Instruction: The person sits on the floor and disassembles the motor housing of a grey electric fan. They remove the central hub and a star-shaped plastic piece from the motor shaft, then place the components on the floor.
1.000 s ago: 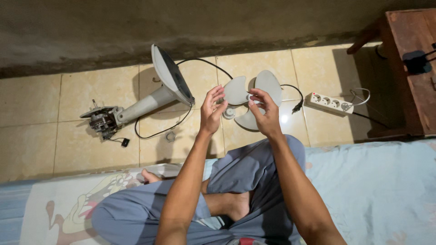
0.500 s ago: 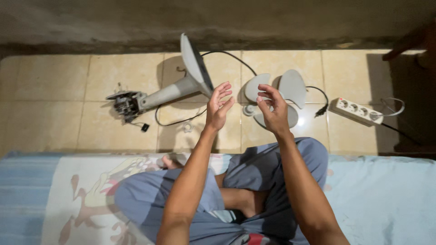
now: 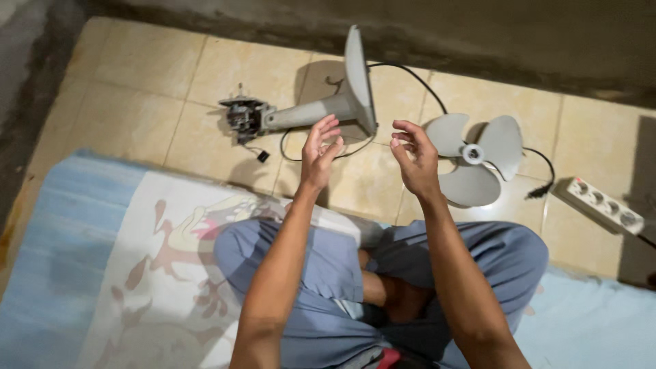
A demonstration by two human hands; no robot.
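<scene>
My left hand (image 3: 320,152) is raised over the tiled floor, palm turned right, fingers spread and holding nothing. My right hand (image 3: 415,158) is raised beside it, about a hand's width away, with its fingers loosely curled; I see nothing between them. Beyond my hands a grey fan stand lies on its side, with its round base (image 3: 357,78) standing on edge and a bare motor (image 3: 240,117) at its far left end. A grey three-bladed fan blade (image 3: 475,158) lies flat on the floor just right of my right hand.
A black cord (image 3: 410,76) loops from the base toward a white power strip (image 3: 601,205) at the right. I sit cross-legged on a mattress with a blue cartoon-print sheet (image 3: 130,266). A rough grey wall (image 3: 478,34) runs along the far edge of the tiles.
The view has swung left and tilted, shifting the fan parts right and up. My hands have moved apart, and my left hand's fingers have spread. The wooden furniture has left the view.
</scene>
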